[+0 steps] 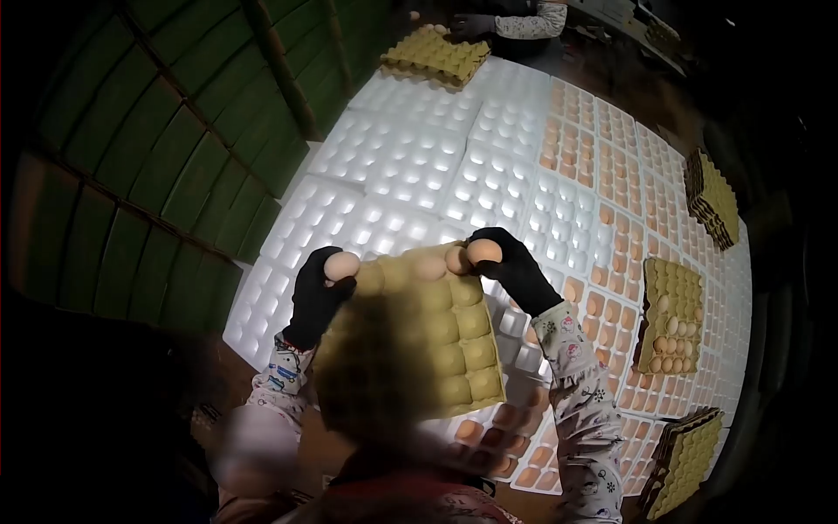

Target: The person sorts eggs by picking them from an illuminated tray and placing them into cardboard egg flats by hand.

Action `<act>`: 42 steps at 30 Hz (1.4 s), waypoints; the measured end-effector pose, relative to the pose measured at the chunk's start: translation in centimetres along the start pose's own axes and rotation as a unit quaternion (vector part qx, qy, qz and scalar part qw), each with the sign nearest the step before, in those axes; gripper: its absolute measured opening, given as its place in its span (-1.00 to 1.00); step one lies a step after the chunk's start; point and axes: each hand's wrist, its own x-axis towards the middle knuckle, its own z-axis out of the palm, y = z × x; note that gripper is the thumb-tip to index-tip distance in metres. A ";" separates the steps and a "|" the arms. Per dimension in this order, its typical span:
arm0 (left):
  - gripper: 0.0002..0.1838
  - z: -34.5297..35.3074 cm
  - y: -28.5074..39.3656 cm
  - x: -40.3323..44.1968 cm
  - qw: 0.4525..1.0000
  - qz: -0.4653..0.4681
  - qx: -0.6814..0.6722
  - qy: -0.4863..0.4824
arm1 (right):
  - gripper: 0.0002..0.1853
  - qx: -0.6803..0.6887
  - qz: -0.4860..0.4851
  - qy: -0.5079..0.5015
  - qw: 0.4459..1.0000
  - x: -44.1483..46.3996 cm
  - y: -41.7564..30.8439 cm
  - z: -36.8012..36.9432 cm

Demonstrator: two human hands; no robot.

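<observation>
My left hand (319,301), in a black glove, is closed round an egg (341,266) at the left far corner of a yellow pulp egg tray (469,327). In a black glove too, my right hand (515,266) grips a browner egg (484,252) above the tray's right far corner. Close beside that egg is another egg (456,259); whether my fingers touch it I cannot tell. A paler egg (430,267) rests in the tray's far row. A dark blurred shape hides much of the tray's left and middle.
White plastic trays (393,166) cover the table, those to the right holding several eggs (615,236). A part-filled pulp tray (672,301) and stacked trays (716,201) lie along the right. Green crates (148,157) line the left. Across the table is another person's sleeve (532,22).
</observation>
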 end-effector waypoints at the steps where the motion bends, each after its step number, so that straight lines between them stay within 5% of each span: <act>1: -0.58 -1.3 -1.1 0.1 0.999 0.044 0.001 0.022 | -0.66 0.010 0.079 -0.022 0.997 0.5 -0.3 -0.8; 2: -0.65 -2.0 -0.5 -0.1 0.996 0.079 0.007 0.036 | -0.68 -0.101 0.115 -0.048 0.987 1.2 -1.0 -0.7; 3: -0.71 -2.8 0.0 -0.2 0.992 0.113 0.015 0.049 | -0.70 -0.275 0.018 -0.049 0.960 1.5 -0.8 0.0; 4: -0.78 -4.5 -1.3 -0.3 0.961 -0.014 -0.275 -0.011 | -0.72 -0.436 -0.080 -0.047 0.895 1.7 0.0 0.8; 6: -0.81 -7.4 -2.0 0.0 0.991 0.089 0.056 -0.077 | -0.77 -0.608 -0.094 -0.054 0.786 2.6 1.6 2.6; 7: -0.64 -7.9 -1.6 0.1 0.991 -0.085 0.018 -0.099 | -0.76 -0.621 -0.088 -0.071 0.775 2.8 0.7 3.0; 8: -0.62 -8.0 -1.8 -0.1 0.984 0.000 0.143 -0.105 | -0.75 -0.634 -0.080 -0.088 0.764 2.9 0.1 3.2; 10: -0.56 -7.4 -2.5 -1.1 0.907 0.166 0.373 -0.104 | -0.76 -0.621 -0.057 -0.115 0.773 3.8 0.8 2.7; 11: -0.50 -6.9 -1.7 -1.4 0.917 0.116 0.368 -0.102 | -0.76 -0.617 -0.045 -0.130 0.775 4.1 0.8 2.1; 15: -0.59 -7.1 -0.1 -1.0 0.915 0.106 0.371 -0.119 | -0.64 -0.254 0.040 -0.092 0.962 3.2 -0.6 -0.1; 16: -0.62 -7.2 -0.6 -0.9 0.932 0.115 0.329 -0.100 | -0.58 -0.095 0.168 -0.057 0.980 2.6 -2.0 -0.4; 18: -0.66 -8.2 -2.4 -0.5 0.955 0.135 0.251 -0.077 | -0.49 0.085 0.133 -0.009 0.987 2.7 -1.7 -0.2; 19: -0.67 -8.3 -3.6 -0.3 0.964 0.168 0.201 -0.035 | -0.45 0.038 0.090 -0.033 0.995 2.7 -2.1 0.2; 20: -0.63 -8.1 -2.6 -0.4 0.995 -0.052 -0.070 -0.039 | -0.45 -0.028 0.049 -0.060 0.997 3.1 -2.2 1.0; 22: -0.58 -6.6 -0.6 -0.2 0.962 -0.052 -0.268 0.032 | -0.61 -0.427 -0.092 -0.105 0.893 3.9 -1.6 2.9; 25: -0.59 -5.7 1.4 0.6 0.950 -0.143 -0.277 -0.017 | -0.84 -0.655 -0.010 -0.103 0.748 2.9 -3.9 9.1; 26: -0.64 -6.0 0.5 1.5 0.972 -0.161 -0.154 -0.071 | -0.86 -0.671 -0.034 -0.086 0.735 2.9 -3.7 9.5; 27: -0.64 -5.6 -0.3 1.9 0.991 0.064 0.085 -0.080 | -0.85 -0.662 -0.016 -0.109 0.741 3.1 -3.9 9.2; 28: -0.64 -4.8 0.2 1.8 0.904 0.282 0.313 -0.080 | -0.84 -0.653 0.001 -0.133 0.746 3.3 -4.4 8.8; 29: -0.62 -4.1 1.1 0.9 0.863 0.176 0.455 -0.133 | -0.80 -0.571 -0.037 -0.125 0.811 3.2 -4.2 7.7; 32: -0.68 -3.1 0.7 0.7 0.843 0.184 0.494 -0.101 | -0.61 -0.153 -0.073 -0.111 0.979 2.5 -0.4 3.5; 34: -0.59 -3.3 2.0 0.9 0.830 0.130 0.520 -0.151 | -0.61 0.146 0.200 -0.094 0.964 -0.7 -3.4 1.4; 36: -0.56 -3.6 1.1 1.0 0.867 0.196 0.448 -0.097 | -0.47 0.304 0.188 0.018 0.934 -5.1 1.0 -1.0; 39: -0.55 -4.6 -0.5 2.5 0.930 0.203 0.289 -0.100 | -0.64 0.302 0.172 0.072 0.935 -10.5 0.5 -4.9; 40: -0.46 -4.1 -1.2 3.2 0.987 0.025 0.107 -0.119 | -0.64 0.232 0.195 0.098 0.948 -11.8 0.0 -6.8; 42: -0.40 1.7 5.8 4.4 0.970 -0.029 0.083 -0.225 | -0.63 0.170 0.191 0.232 0.938 -13.4 4.5 -10.0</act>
